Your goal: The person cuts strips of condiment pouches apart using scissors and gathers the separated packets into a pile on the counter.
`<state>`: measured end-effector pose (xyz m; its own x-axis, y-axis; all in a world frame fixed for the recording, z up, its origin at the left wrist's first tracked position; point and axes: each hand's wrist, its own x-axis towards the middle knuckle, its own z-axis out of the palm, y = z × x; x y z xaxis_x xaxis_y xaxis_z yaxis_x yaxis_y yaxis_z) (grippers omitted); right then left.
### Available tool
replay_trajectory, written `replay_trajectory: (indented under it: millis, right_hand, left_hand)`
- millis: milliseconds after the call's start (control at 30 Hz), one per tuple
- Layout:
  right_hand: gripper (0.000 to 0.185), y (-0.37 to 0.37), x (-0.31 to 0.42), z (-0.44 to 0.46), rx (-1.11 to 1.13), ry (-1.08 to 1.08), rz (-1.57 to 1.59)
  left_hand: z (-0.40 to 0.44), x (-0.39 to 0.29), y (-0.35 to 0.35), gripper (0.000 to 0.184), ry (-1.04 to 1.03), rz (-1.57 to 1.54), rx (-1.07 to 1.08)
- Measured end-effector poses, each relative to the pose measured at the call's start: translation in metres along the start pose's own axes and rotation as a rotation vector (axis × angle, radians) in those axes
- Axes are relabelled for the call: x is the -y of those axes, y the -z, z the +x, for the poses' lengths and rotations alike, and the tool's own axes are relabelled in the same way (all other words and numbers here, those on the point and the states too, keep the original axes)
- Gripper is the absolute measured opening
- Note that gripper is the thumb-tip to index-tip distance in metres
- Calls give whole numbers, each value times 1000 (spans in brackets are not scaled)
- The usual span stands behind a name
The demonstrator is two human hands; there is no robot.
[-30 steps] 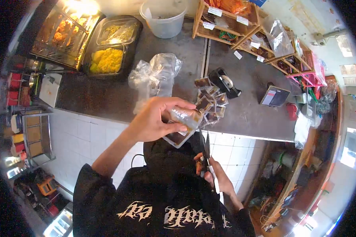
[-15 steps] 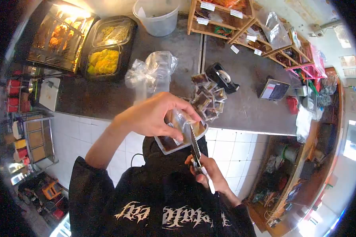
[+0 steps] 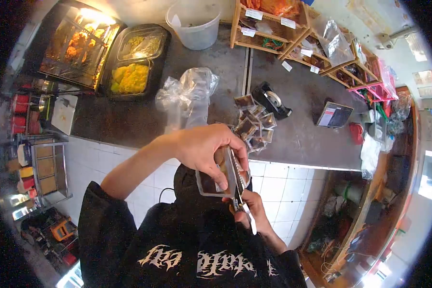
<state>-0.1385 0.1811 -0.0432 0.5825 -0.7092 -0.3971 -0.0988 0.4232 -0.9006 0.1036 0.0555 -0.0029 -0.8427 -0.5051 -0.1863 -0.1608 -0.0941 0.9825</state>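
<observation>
Take the packet [image 3: 209,185] as the clock centre, with 12 o'clock at the top of the head view. We hold this clear packet of dark contents in front of the chest, over the black shirt [image 3: 149,235], just off the near edge of the table [image 3: 302,139].

Left hand [image 3: 201,146]: the grip is clamped on the packet, thumb on the near face and fingers curled over the upper edge. The forearm enters from about 10 o'clock.

Right hand [image 3: 253,206]: the grip is clamped around the handles of the scissors [image 3: 241,199], between 4 and 5 o'clock. The blades point up toward 12 o'clock and lie across the packet, between the left thumb and fingertips. We cannot tell whether the blades have cut through.

On the table, we locate the following:
- 1 o'clock: a loose pile of small packets [image 3: 254,122]; just beyond it, a black tape dispenser [image 3: 273,101].
- 2 o'clock: a dark tablet-like device [image 3: 335,115], tilted up.
- Between 11 and 12 o'clock: clear plastic bags [image 3: 189,96], crumpled at the far end.
- 12 o'clock, at the back: a whitish bucket [image 3: 197,36].
- Between 10 and 11 o'clock: a tray of yellow food [image 3: 129,79], beside a lit glass case [image 3: 77,53].
</observation>
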Motion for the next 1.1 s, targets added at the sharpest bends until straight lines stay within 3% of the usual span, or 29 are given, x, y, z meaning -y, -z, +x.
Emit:
replay_trajectory:
  millis: [133, 200, 333, 400, 433, 500, 533, 600, 667, 700, 800, 833, 933, 967, 1033, 1067, 1100]
  right_hand:
    - [73, 2, -12, 4, -5, 113, 114]
    - [74, 4, -5, 8, -13, 94, 74]
    - [77, 8, -16, 10, -66, 77, 34]
    - [76, 4, -13, 8, -215, 199, 178]
    - [75, 1, -24, 5, -328, 292, 246]
    - [75, 1, -6, 8, -538, 476, 273]
    - [64, 7, -13, 13, -575, 505, 428]
    - [46, 19, -5, 25, -623, 611, 685]
    - [43, 40, 5, 47, -724, 523, 742]
    - [48, 47, 10, 56, -745, 382, 704]
    - [40, 50, -1, 71, -698, 298, 380]
    - [38, 47, 1, 71, -651, 272, 290]
    - [42, 41, -34, 75, -593, 303, 132]
    - [41, 37, -35, 72, -559, 266, 187]
    - [40, 30, -32, 63, -497, 195, 293]
    - [40, 31, -32, 57, -484, 154, 200]
    - [39, 35, -33, 51, -472, 118, 107]
  left_hand:
    - [7, 9, -4, 53, 57, -215, 6]
    - [11, 11, -3, 51, 86, -239, 17]
    - [26, 8, 2, 53, 59, -118, 56]
    - [35, 4, 7, 56, 30, 12, 53]
    - [36, -14, 11, 62, 239, -102, 71]
    - [41, -12, 10, 64, -112, 151, -71]
    - [42, -11, 8, 65, -290, 266, -147]
    - [43, -11, 2, 59, -378, 435, -181]
    - [35, -2, -8, 60, -444, 576, -201]
    - [26, 3, -16, 61, -237, 572, -144]
    - [8, 39, -33, 67, -281, 416, -296]
    - [1, 45, -40, 71, -191, 145, -378]
    - [5, 91, -71, 68, -170, -845, -664]
    - [10, 110, -80, 50, -178, -1104, -685]
    - [12, 141, -91, 39, -90, -1027, -667]
    - [13, 149, -95, 34, -45, -990, -653]
    - [13, 131, -95, 24, 37, -734, -713]
